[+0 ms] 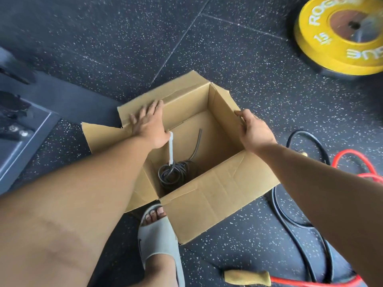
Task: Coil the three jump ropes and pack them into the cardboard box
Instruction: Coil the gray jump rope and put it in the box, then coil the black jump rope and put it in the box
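The left hand (149, 125) lies flat with straight fingers, pressing the left flap (99, 133) outward, while the right hand (256, 131) pinches the top edge of the right wall of the cardboard box (217, 195). One coiled black rope (176, 172) with a white handle (170, 148) sits in the near-left corner inside. To do this well, hold the flaps wide and the box steady, leaving the far side free for the loose black rope (275, 199) and red rope (350, 151) lying on the floor to the right. The right fingertips are hidden behind the wall. The coil's second handle cannot be seen. The red rope runs off the frame.
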Motion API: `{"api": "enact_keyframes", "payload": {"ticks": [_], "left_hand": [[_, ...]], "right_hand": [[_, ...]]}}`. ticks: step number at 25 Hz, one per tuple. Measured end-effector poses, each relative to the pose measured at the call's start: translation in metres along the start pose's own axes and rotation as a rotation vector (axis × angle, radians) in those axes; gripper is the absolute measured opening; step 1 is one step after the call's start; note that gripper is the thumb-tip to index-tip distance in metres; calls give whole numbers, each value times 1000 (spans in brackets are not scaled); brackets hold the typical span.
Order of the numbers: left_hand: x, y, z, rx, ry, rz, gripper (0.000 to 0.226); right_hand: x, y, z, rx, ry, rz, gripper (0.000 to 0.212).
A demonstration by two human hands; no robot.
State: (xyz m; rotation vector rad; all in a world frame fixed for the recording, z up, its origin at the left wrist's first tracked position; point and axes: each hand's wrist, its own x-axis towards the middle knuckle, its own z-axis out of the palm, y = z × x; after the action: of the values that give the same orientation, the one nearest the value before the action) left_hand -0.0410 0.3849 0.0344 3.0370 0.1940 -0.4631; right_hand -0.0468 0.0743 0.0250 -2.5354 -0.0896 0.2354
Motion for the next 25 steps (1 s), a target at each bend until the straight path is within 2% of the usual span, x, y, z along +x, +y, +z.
{"api": "enact_keyframes", "payload": {"ticks": [7, 12, 17, 21, 25], "left_hand": [[-1, -2, -3, -35, 3, -45, 79], [4, 1, -8, -107, -44, -49, 62], [-4, 14, -7, -56, -79, -61, 92], [-36, 55, -25, -134, -79, 167, 68], [-86, 127, -43, -261, -124, 419, 40]], "right_hand": [[0, -4, 8, 35, 14, 64, 42], [7, -7, 11, -96, -38, 160, 44], [0, -9, 6, -145, -24, 147, 44], [-36, -5, -32, -182, -88, 95, 46], [-105, 21, -85, -284, -92, 82, 45]]}}
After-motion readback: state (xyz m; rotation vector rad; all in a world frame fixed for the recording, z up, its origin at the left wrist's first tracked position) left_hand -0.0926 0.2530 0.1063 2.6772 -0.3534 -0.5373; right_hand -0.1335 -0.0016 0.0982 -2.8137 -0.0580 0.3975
